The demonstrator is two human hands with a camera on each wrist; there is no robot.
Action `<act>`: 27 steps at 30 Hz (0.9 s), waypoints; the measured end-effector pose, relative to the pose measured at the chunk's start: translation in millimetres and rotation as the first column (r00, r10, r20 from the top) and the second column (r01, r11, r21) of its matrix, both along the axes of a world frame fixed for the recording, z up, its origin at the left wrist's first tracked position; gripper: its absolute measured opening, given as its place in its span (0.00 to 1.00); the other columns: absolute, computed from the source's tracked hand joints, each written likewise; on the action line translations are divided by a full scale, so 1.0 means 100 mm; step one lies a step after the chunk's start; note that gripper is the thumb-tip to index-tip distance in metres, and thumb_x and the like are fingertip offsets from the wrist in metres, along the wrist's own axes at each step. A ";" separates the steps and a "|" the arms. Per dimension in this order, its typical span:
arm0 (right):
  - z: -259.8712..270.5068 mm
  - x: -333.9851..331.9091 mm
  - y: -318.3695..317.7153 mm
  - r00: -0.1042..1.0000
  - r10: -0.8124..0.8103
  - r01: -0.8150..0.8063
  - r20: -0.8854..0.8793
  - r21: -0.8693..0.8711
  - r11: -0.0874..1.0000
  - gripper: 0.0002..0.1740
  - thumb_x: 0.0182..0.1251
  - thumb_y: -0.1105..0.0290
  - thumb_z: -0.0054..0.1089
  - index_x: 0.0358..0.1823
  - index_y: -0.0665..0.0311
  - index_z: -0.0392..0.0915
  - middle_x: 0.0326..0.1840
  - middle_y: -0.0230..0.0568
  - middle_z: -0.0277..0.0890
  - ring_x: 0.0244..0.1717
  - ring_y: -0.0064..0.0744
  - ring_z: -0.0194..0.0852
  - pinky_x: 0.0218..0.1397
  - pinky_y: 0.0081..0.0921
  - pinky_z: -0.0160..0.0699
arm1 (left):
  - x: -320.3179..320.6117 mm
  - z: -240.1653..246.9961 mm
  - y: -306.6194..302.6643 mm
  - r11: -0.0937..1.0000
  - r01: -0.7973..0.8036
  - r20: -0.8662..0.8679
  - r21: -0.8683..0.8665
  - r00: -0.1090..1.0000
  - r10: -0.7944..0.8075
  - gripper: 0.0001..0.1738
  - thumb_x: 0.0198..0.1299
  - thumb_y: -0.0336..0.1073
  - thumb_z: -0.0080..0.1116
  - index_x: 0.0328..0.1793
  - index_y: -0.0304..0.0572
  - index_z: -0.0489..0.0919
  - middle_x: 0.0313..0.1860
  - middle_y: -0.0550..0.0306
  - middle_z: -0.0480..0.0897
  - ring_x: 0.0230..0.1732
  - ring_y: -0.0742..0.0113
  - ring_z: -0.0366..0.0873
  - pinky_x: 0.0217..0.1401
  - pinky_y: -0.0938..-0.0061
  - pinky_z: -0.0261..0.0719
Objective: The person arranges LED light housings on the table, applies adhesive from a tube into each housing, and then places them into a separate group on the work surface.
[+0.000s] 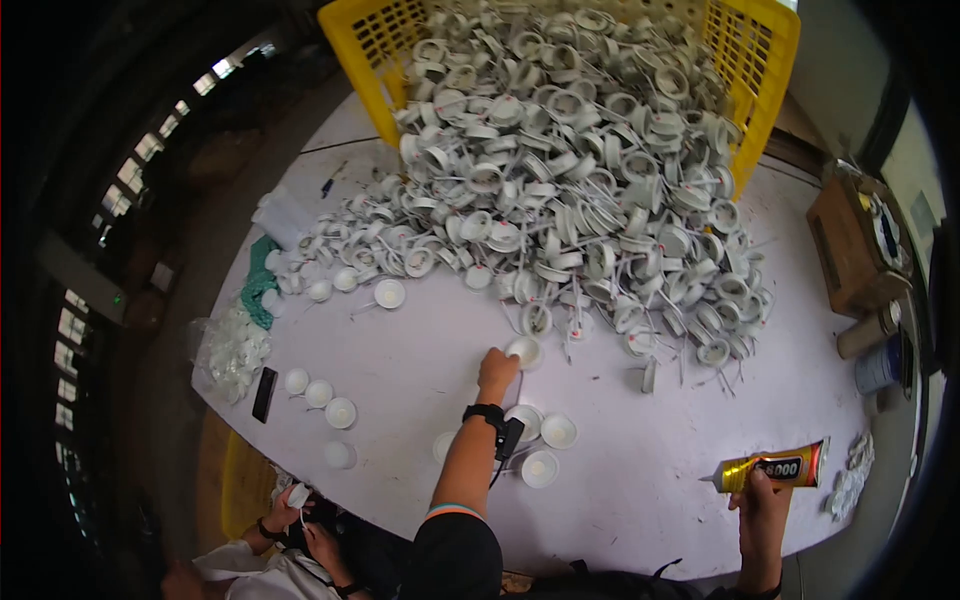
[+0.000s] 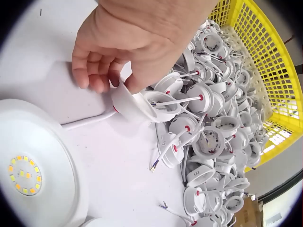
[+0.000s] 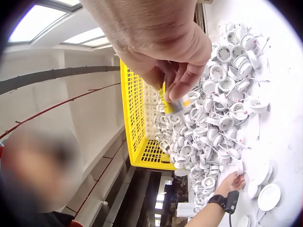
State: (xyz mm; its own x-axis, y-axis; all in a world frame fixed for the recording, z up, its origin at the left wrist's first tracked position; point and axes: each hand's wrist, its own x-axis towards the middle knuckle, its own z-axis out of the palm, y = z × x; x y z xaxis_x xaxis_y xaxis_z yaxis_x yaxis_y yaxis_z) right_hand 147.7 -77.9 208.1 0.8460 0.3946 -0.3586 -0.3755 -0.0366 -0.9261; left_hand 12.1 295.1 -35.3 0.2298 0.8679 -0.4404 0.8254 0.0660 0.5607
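My left hand (image 1: 497, 370) pinches the rim of a small white round LED lamp (image 1: 524, 351) between thumb and fingers. In the left wrist view that lamp (image 2: 135, 106) is tilted on edge, its white cable trailing over the table. My right hand (image 1: 762, 515) grips a gold and black glue tube (image 1: 790, 469), its nozzle pointing left in the head view. Several similar lamps (image 1: 559, 431) lie beside my left forearm. One near lamp (image 2: 38, 165) shows a ring of yellow and white LED chips behind its cover.
A large heap of white lamp housings (image 1: 560, 190) spills from a tipped yellow crate (image 1: 770, 70). At left lie a black phone (image 1: 265, 394), a row of white cups (image 1: 340, 412) and a clear plastic bag (image 1: 230, 350). Another person's hands (image 1: 320, 545) hold a white part. A cardboard box (image 1: 850, 240) stands right.
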 end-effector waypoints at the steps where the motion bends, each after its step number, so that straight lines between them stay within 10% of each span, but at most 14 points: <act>1: -0.02 0.00 -0.04 0.999 0.018 -0.019 0.041 0.008 1.000 0.14 0.55 0.70 0.51 0.42 0.66 0.64 0.32 0.34 0.66 0.26 0.20 0.66 0.18 0.15 0.66 | 0.00 -0.04 0.01 1.000 -0.009 -0.014 0.011 1.000 0.009 0.23 0.45 0.43 0.51 0.42 0.31 0.71 0.42 0.36 0.75 0.46 0.43 0.71 0.48 0.57 0.68; 10: 0.04 -0.03 -0.32 0.994 0.059 -0.070 0.089 0.128 0.989 0.13 0.56 0.68 0.51 0.41 0.63 0.63 0.31 0.32 0.66 0.23 0.18 0.65 0.19 0.14 0.66 | -0.09 0.61 -0.11 0.969 -0.205 0.405 0.141 0.905 0.132 0.18 0.46 0.39 0.53 0.38 0.32 0.67 0.29 0.43 0.77 0.28 0.54 0.78 0.32 0.65 0.76; 13: 0.07 -0.05 -0.46 0.994 0.042 -0.058 0.102 0.162 0.985 0.14 0.56 0.68 0.51 0.42 0.63 0.63 0.30 0.32 0.66 0.22 0.18 0.65 0.19 0.14 0.66 | -0.11 1.15 -0.28 0.956 -0.285 0.703 -0.070 0.666 0.250 0.14 0.50 0.39 0.51 0.37 0.36 0.68 0.24 0.54 0.75 0.18 0.74 0.72 0.10 0.82 0.64; 17: 0.13 -0.06 -0.65 0.996 0.034 -0.050 0.083 0.203 0.978 0.14 0.56 0.67 0.52 0.42 0.63 0.63 0.30 0.32 0.67 0.22 0.18 0.65 0.19 0.14 0.66 | -0.24 1.61 -0.69 0.939 -0.050 0.807 -0.339 0.499 0.318 0.13 0.54 0.42 0.48 0.36 0.38 0.70 0.19 0.62 0.69 0.12 0.80 0.59 0.09 0.85 0.55; 27: 0.15 0.15 -1.04 0.999 0.022 -0.035 0.046 0.327 0.944 0.14 0.54 0.72 0.53 0.41 0.69 0.64 0.30 0.38 0.66 0.21 0.24 0.65 0.19 0.18 0.67 | -0.32 2.07 -2.23 0.977 -0.008 0.716 -0.211 0.679 0.160 0.15 0.56 0.43 0.46 0.44 0.42 0.71 0.28 0.64 0.73 0.23 0.81 0.67 0.19 0.88 0.63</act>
State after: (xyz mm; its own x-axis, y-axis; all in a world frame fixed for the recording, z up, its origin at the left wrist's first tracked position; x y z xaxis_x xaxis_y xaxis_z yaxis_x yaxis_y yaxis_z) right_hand 162.6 -182.0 223.6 0.8439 0.5086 -0.1709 -0.3402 0.2610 -0.9034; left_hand -20.1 72.3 171.9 0.4725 0.8246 -0.3112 0.1484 0.2736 0.9503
